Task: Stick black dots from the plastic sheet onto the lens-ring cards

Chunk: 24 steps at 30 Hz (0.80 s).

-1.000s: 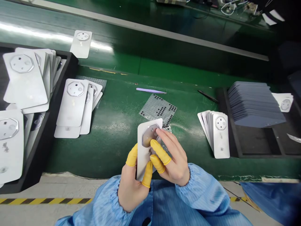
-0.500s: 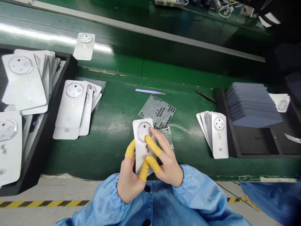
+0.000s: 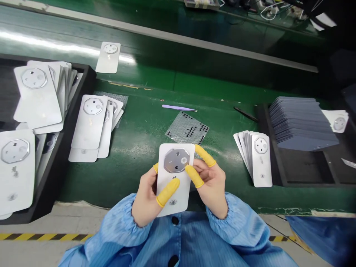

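Observation:
Upright in front of me is a white phone back cover (image 3: 167,196) with an octagonal grey camera ring near its top and small dark print below. My left hand (image 3: 144,202) is closed on its left side, the thumb across the front and the other fingers mostly hidden behind. At the upper right edge, my right hand (image 3: 213,181) holds the cover between thumb and index finger. Yellow finger cots cover several fingertips. Just beyond lies a clear sheet of small black dots (image 3: 174,129), its lower part hidden by the cover. Purple tweezers (image 3: 179,108) rest behind it.
White covers lie in a black tray (image 3: 90,76) at left, in a left pile (image 3: 87,129) and a right fanned stack (image 3: 261,159). The right tray (image 3: 306,183) holds dark grey sheets (image 3: 302,122). Dark tweezers (image 3: 246,114) lie nearby; one cover (image 3: 108,63) sits farther back.
The cover has turned to face me more squarely. My right fingers have left its front for the upper right edge, and my left thumb now lies across the front.

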Available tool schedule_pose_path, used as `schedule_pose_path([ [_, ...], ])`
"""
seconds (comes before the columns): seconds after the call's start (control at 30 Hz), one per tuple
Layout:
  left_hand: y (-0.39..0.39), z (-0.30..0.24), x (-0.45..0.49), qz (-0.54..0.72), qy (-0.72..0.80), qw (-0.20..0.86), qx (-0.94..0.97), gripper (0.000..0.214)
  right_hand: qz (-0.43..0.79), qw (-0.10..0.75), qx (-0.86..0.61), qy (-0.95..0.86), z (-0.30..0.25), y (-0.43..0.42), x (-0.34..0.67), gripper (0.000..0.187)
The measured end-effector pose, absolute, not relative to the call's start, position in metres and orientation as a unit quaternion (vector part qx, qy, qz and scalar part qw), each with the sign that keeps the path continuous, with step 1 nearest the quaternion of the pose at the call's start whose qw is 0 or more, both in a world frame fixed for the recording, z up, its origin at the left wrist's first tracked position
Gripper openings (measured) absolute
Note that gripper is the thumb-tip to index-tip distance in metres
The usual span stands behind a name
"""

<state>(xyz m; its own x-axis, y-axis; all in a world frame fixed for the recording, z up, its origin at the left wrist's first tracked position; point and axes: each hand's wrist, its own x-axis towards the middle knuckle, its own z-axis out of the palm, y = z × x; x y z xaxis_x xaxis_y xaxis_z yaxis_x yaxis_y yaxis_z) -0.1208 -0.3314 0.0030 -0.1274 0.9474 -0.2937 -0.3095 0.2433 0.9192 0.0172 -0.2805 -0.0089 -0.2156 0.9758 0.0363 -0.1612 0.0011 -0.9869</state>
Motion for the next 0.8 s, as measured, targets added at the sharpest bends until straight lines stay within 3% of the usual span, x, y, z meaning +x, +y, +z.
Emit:
schedule_pose_path([
  [0.33, -0.328, 0.009, -0.119, 0.549, 0.597, 0.522, 0.264, 0.014, 0.560, 0.477, -0.389, -0.555, -0.012, -0.295, 0.017, 0.043],
  [0.63, -0.325, -0.001, -0.138, 0.523, 0.598, 0.524, 0.307, 0.026, 0.536, 0.442, -0.376, -0.613, -0.016, -0.292, 0.018, 0.046],
  [0.8, -0.338, -0.009, -0.188, 0.602, 0.659, 0.400, 0.209, 0.026, 0.368, 0.325, -0.365, -0.791, -0.035, -0.284, 0.032, 0.055],
])
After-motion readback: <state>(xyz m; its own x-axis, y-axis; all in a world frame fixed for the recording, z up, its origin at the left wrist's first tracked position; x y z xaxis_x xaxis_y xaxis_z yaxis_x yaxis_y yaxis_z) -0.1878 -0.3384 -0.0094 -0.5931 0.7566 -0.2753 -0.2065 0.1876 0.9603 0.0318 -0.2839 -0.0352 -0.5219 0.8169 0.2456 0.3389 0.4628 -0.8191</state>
